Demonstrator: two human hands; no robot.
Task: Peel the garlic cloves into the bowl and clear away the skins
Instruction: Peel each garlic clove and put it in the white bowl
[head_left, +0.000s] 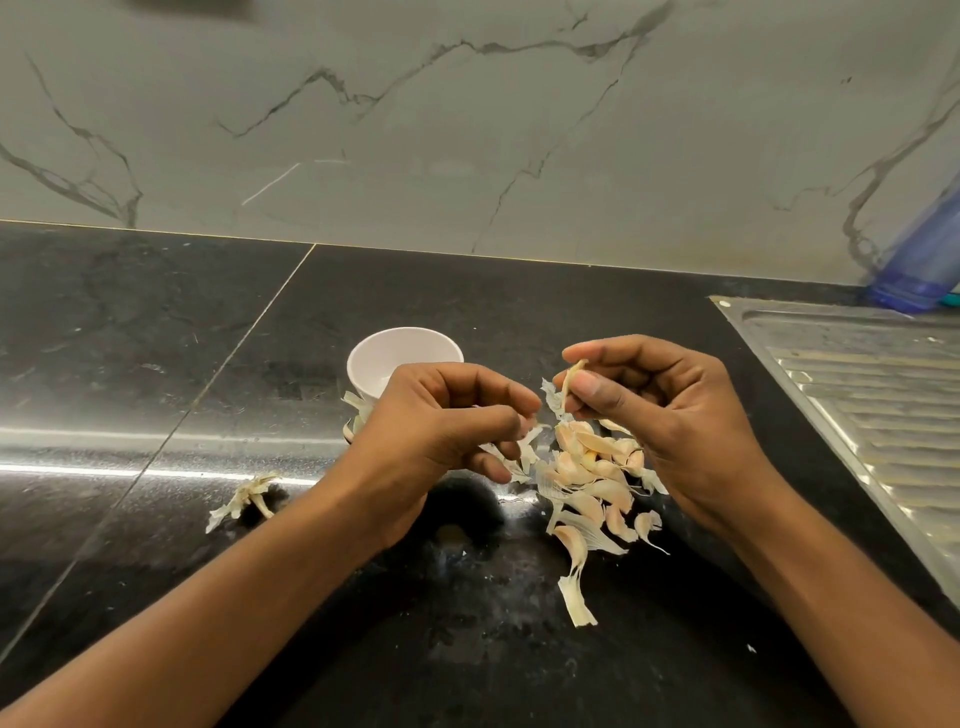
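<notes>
A small white bowl (402, 353) stands on the black counter, partly hidden behind my left hand. My right hand (660, 410) pinches a garlic clove (571, 376) between thumb and forefinger, with loose skin hanging from it. My left hand (441, 431) is curled just left of it, fingertips pinched on a strip of garlic skin (527, 447). Under and between the hands lies a pile of several unpeeled cloves and skins (587, 478). A long skin strip (576, 597) lies nearer to me. The garlic stem with skins (247, 496) lies apart at the left.
A steel sink drainboard (872, 395) fills the right side of the black counter (156, 364). A blue plastic bottle (919, 260) leans against the marble wall at the far right. More skins (356, 410) lie beside the bowl's base.
</notes>
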